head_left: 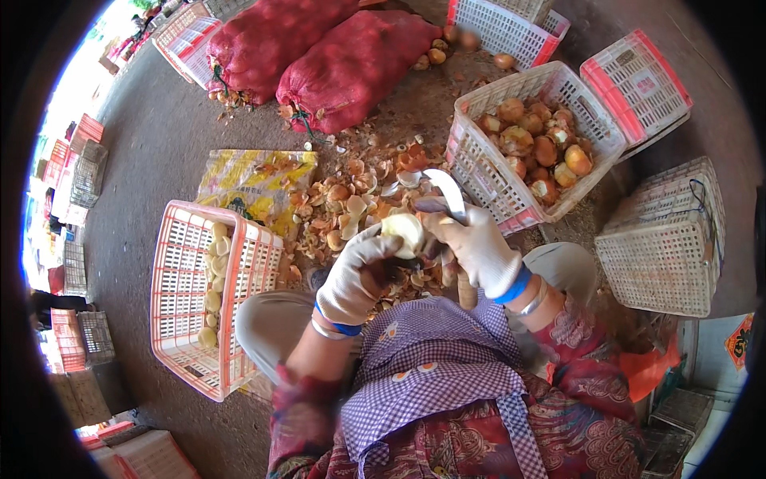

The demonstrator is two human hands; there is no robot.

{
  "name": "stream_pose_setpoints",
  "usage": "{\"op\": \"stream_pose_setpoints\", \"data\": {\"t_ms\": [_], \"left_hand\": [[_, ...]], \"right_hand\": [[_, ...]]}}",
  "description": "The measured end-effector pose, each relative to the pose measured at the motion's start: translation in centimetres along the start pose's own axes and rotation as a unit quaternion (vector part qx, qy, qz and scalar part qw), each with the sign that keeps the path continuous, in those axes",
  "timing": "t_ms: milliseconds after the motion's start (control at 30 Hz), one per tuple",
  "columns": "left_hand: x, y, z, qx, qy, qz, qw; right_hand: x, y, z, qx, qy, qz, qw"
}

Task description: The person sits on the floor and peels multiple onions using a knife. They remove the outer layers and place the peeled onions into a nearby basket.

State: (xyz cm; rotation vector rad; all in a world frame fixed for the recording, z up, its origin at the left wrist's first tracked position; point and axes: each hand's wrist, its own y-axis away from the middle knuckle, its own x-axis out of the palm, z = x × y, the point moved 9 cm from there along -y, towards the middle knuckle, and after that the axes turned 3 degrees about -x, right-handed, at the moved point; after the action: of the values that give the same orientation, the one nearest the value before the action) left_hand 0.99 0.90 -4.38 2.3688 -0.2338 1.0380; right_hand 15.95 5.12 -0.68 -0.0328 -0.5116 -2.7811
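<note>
Left hand (355, 267) has a snug grip on a pale onion (404, 234), above scattered skins (351, 211); right hand (479, 243) has its grip wrapped around a curved knife (448, 191), probably so one steadies, one cuts. Brown-onion crate (487, 172) right, pale-onion crate (179, 279) left, seemingly for easy reach.

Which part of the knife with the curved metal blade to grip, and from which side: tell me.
Take the knife by its light-brown handle, probably from the picture's lower right: its end appears to stick out below the white-gloved right hand, which hides the rest. Avoid the shiny blade, which projects above that hand and curves left.
</note>
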Motion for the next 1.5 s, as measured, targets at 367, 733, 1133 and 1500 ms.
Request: {"op": "stream_pose_setpoints", "data": {"t_ms": [367,733,1133,1500], "left_hand": [[-1.4,-0.8,0.0,0.036,0.197,0.047,0.979],[0.8,0.2,-0.3,0.154,0.119,-0.070,0.978],[0.5,0.5,0.6,0.138,0.122,-0.111,0.977],[1.3,0.6,-1.0,0.210,0.068,-0.041,0.974]], "right_hand": [[1.5,10.3,-9.5,0.186,-0.100,0.072,0.975],[4.0,3.5,3.8,-0.295,0.467,-0.080,0.830],[4.8,1.4,2.5,-0.342,0.526,-0.084,0.774],[4.5,0.3,3.3,-0.367,0.536,-0.091,0.754]]}}
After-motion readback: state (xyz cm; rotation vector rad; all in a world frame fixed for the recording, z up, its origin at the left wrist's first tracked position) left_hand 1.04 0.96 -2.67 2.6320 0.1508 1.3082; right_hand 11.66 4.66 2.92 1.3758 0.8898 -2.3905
